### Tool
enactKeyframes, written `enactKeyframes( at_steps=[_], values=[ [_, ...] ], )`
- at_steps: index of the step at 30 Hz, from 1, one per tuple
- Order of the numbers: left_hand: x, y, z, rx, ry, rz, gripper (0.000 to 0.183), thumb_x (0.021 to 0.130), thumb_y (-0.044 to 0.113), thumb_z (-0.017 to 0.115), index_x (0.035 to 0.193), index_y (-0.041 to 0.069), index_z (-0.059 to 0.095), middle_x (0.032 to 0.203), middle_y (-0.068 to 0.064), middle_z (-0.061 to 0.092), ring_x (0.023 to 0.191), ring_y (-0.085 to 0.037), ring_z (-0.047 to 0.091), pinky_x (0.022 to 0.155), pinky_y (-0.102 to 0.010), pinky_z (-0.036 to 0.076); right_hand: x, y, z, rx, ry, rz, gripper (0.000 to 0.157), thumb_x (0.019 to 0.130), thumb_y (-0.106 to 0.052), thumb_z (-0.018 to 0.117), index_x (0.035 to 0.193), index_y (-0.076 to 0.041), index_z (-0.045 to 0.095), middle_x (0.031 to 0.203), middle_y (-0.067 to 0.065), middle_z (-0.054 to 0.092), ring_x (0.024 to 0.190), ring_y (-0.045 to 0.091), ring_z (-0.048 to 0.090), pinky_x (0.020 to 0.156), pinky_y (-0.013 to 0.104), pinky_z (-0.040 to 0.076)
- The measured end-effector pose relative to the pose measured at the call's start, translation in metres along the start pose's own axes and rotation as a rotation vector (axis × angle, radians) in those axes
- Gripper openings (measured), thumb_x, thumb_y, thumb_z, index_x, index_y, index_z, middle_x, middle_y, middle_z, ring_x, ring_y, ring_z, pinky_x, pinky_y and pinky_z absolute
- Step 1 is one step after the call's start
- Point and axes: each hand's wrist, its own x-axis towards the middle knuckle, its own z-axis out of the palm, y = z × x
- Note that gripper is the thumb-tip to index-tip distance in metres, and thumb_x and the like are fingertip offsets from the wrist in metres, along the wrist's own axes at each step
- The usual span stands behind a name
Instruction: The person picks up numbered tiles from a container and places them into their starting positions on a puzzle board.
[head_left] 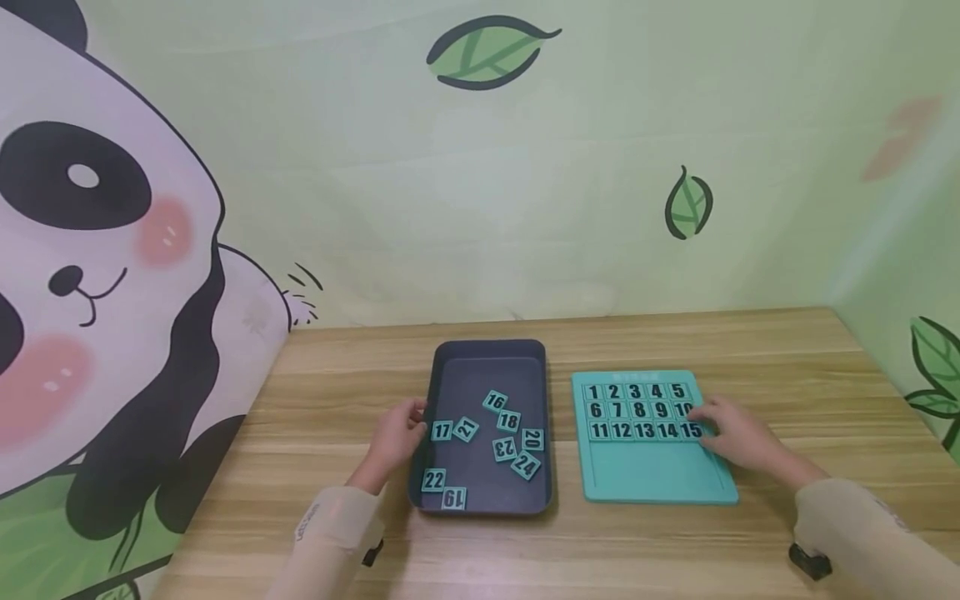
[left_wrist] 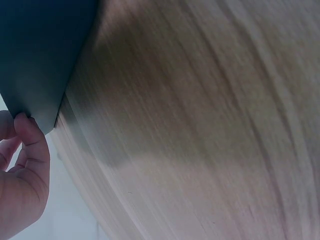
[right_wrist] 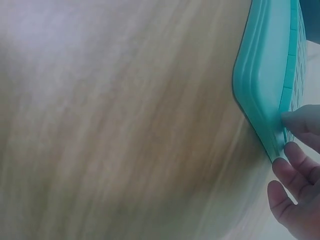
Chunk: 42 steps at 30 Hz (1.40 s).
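Note:
My left hand [head_left: 399, 433] pinches the left rim of a dark blue tray [head_left: 480, 500]; in the left wrist view the thumb and curled fingers meet at the tray wall [left_wrist: 45, 65]. Inside the tray lie several loose teal number tiles, among them 16 [head_left: 495, 401], 17 [head_left: 442, 430] and 22 [head_left: 433, 480]. A teal number board [head_left: 656, 475] lies to the right, its top three rows filled with tiles 1 to 15. My right hand [head_left: 738, 433] rests on the board's right side, fingertips at tiles 10 and 15 [head_left: 690, 430]. Its fingers are loosely bent at the board's edge [right_wrist: 260, 95].
Tray and board lie side by side on a wooden table [head_left: 337, 367], a narrow strip of wood between them. Behind stands a green wall cloth [head_left: 360, 167] printed with a panda and leaves. The lower part of the board is a bare recess.

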Motion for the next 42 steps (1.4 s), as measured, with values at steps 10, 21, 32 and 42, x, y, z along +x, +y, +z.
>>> enactKeyframes(
  at_steps=[10,21,32,42],
  values=[
    [0.001,-0.001,0.001,-0.002,-0.007,-0.013,0.031,0.084,0.003,0.053,0.114,0.003,0.052,0.098,-0.013,0.058,0.089,-0.025,0.058,0.073,-0.034,0.052,0.005,-0.019,-0.011,0.0,0.01,-0.056,0.04,0.073,-0.009,0.065,0.11,0.001,0.057,0.11,0.026,0.052,0.1,0.04,0.05,0.08,0.052,0.044],
    [0.0,-0.001,0.0,-0.015,-0.001,-0.021,0.031,0.084,0.003,0.052,0.115,0.004,0.052,0.099,-0.014,0.059,0.09,-0.025,0.058,0.074,-0.034,0.052,0.035,-0.078,-0.005,0.008,0.061,-0.225,0.039,0.076,-0.016,0.065,0.112,-0.002,0.057,0.111,0.017,0.055,0.103,0.035,0.05,0.084,0.05,0.044],
    [-0.001,0.001,-0.001,-0.025,-0.003,-0.019,0.03,0.084,0.003,0.052,0.115,0.004,0.052,0.099,-0.014,0.059,0.09,-0.025,0.058,0.074,-0.035,0.052,0.067,-0.148,0.017,0.06,0.007,-0.276,0.042,0.078,-0.023,0.063,0.117,-0.009,0.055,0.121,0.015,0.051,0.113,0.033,0.046,0.091,0.049,0.042],
    [0.001,-0.001,-0.001,-0.027,-0.006,-0.023,0.031,0.083,0.002,0.053,0.115,0.004,0.053,0.098,-0.014,0.059,0.089,-0.025,0.058,0.073,-0.033,0.052,0.097,-0.185,0.046,0.064,-0.034,-0.332,0.04,0.078,-0.025,0.062,0.114,-0.009,0.057,0.111,0.008,0.054,0.102,0.023,0.051,0.085,0.038,0.047]
  ],
)
